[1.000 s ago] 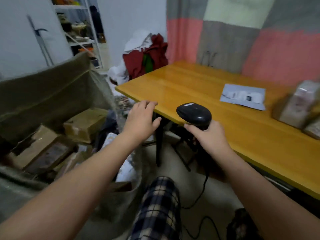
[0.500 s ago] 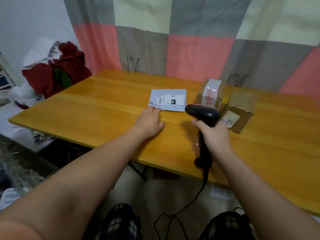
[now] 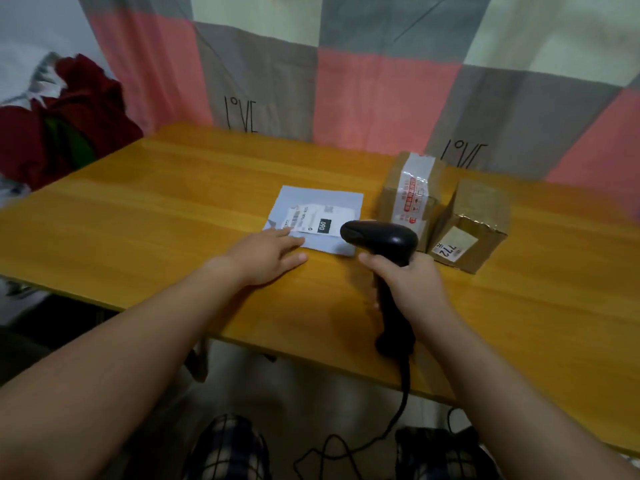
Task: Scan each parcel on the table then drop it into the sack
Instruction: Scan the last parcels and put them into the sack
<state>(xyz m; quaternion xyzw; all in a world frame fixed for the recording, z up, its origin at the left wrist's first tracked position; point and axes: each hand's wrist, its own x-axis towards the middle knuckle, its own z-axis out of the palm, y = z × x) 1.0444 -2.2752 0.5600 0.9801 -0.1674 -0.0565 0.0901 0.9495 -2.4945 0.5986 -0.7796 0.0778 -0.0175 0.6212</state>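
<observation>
left hand [image 3: 266,255] seemingly touches the flat parcel [image 3: 323,204] corner.

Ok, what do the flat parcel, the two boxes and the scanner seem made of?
Flat parcel: likely thin plastic mailer, smooth pale grey, paper label. Taped box and labelled box: matte brown cardboard, creased edges. Scanner: black moulded plastic, slight sheen.

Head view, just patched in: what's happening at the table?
A person's right hand holds a black corded barcode scanner, its head by the near right corner of a flat pale blue mailer bag. The left hand lies flat on the mailer's near left corner. A taped brown cardboard box and a second brown cardboard box wait to the right on the orange wooden table. No sack in view.
</observation>
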